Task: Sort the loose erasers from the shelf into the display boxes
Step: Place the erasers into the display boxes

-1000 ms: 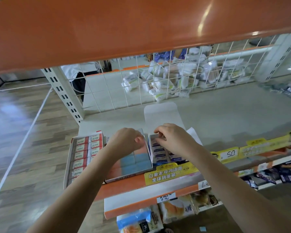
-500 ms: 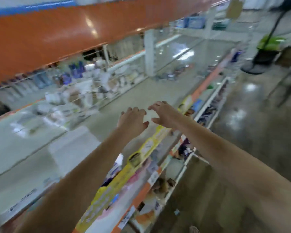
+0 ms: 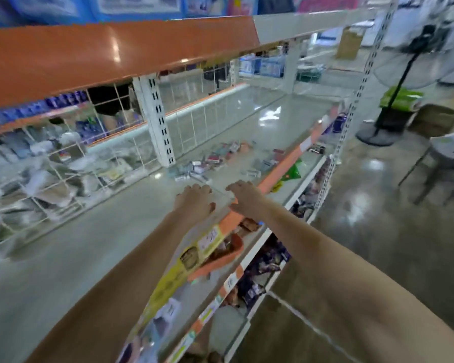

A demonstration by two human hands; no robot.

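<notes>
Still plenty left: small, colourful loose erasers (image 3: 215,159) lie scattered mid-frame on the pale grey shelf (image 3: 89,247). My left hand (image 3: 194,201) and right hand (image 3: 244,196) are both released, holding nothing; no display boxes in view.

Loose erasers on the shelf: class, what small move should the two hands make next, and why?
Probably reach further along the shelf to the loose erasers. Both the left hand and the right hand look empty, fingers extended, and they sit short of the scattered pile, which lies just beyond the fingertips.
</notes>
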